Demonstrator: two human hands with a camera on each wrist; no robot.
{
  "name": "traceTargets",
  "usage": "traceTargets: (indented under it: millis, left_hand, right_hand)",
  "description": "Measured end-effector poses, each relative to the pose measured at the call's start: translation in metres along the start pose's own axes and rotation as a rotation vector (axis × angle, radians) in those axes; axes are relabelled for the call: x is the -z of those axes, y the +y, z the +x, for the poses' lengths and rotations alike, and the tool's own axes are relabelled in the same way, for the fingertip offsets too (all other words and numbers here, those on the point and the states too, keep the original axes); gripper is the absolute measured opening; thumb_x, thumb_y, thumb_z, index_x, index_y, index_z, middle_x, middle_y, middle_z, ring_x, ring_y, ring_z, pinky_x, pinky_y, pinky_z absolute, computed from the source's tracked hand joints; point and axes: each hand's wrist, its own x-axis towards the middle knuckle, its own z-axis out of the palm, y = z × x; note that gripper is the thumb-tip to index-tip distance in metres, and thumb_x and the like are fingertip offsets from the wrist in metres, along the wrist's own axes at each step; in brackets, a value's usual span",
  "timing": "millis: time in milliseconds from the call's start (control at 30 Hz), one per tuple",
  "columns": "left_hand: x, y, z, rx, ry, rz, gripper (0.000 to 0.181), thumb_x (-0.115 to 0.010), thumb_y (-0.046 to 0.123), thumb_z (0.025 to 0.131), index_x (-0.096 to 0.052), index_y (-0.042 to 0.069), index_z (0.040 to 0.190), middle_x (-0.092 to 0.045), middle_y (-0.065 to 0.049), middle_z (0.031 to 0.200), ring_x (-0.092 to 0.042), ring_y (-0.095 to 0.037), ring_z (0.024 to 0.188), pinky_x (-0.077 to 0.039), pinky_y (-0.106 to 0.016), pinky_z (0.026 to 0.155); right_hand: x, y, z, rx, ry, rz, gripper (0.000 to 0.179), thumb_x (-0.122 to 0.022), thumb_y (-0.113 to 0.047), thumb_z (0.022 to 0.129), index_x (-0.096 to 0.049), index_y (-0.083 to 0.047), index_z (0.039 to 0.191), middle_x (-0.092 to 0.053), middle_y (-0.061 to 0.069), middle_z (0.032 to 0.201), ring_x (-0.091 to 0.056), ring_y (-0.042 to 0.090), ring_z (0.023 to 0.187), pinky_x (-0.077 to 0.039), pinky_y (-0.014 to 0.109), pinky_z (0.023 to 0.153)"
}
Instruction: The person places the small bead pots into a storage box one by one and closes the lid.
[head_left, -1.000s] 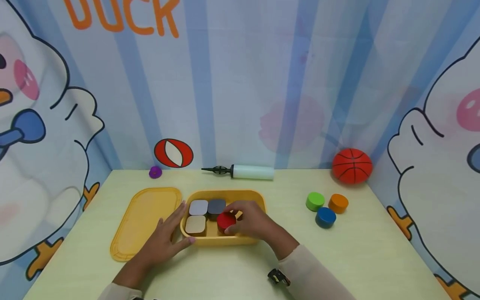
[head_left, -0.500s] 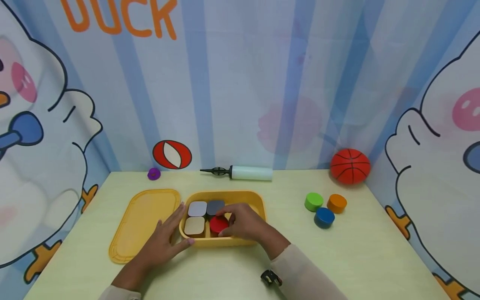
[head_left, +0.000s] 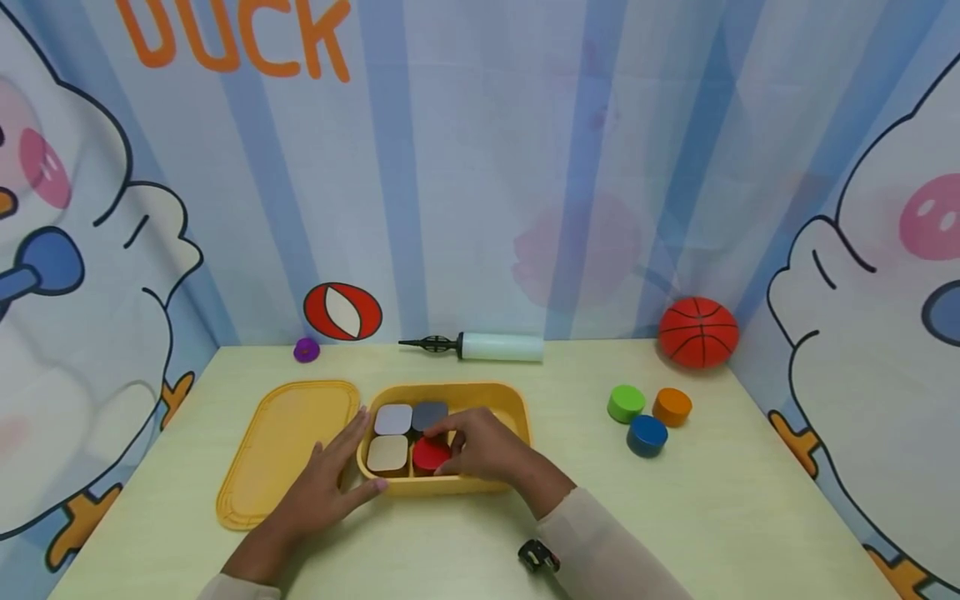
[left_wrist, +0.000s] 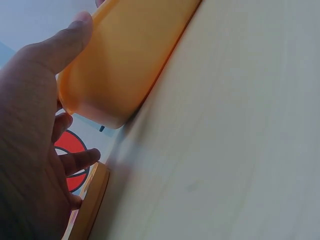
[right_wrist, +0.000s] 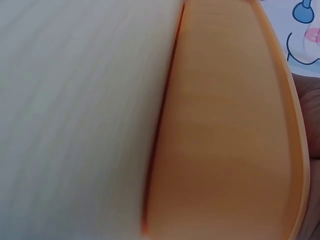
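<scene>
In the head view my right hand (head_left: pixel 483 446) pinches a red round block (head_left: pixel 430 455) inside a yellow box (head_left: pixel 517 400), near its front wall. Beside it in the box sit a cream block (head_left: pixel 387 455), a light grey block (head_left: pixel 393 419) and a dark grey block (head_left: pixel 430 415), all with rounded corners. My left hand (head_left: pixel 322 487) spreads around the box's left end, its thumb against the front wall. The left wrist view shows that thumb (left_wrist: pixel 75 40) touching the box's outer wall (left_wrist: pixel 120 60). In the right wrist view the box wall (right_wrist: pixel 225 125) hides most of the right hand.
A yellow lid (head_left: pixel 288 450) lies left of the box. On the right are green (head_left: pixel 626 403), orange (head_left: pixel 672 407) and blue (head_left: pixel 647 436) round blocks. A basketball (head_left: pixel 698 332), a hand pump (head_left: pixel 498 347) and a purple object (head_left: pixel 306 349) line the back, by a curtain.
My right hand has moved left and slightly down with the red round block, which now sits lower, beside the cream block. The left hand stays at the box's end.
</scene>
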Motion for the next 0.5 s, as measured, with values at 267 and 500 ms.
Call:
traceTargets:
  millis: [267, 500]
  left_hand:
    - [0.0003, 0.0012, 0.0002, 0.024, -0.011, 0.004, 0.099, -0.080, 0.050, 0.097, -0.028, 0.019, 0.175, -0.027, -0.008, 0.183, -0.031, -0.047, 0.165, -0.014, -0.091, 0.120]
    - [0.0000, 0.0009, 0.0007, 0.016, -0.009, 0.002, 0.098, -0.080, 0.049, 0.097, -0.029, 0.018, 0.175, -0.027, -0.011, 0.182, -0.032, -0.047, 0.165, -0.014, -0.092, 0.119]
  right_hand:
    - [0.0026, -0.0036, -0.0024, -0.026, -0.002, 0.013, 0.049, -0.093, -0.007, 0.086, -0.081, -0.017, 0.133, -0.080, 0.003, 0.117, -0.070, 0.011, 0.074, -0.059, 0.025, 0.062]
    - [0.0066, -0.0048, -0.0044, -0.013, 0.011, -0.004, 0.050, -0.093, -0.009, 0.087, -0.080, -0.017, 0.134, -0.080, 0.006, 0.122, -0.071, 0.010, 0.075, -0.058, 0.026, 0.061]
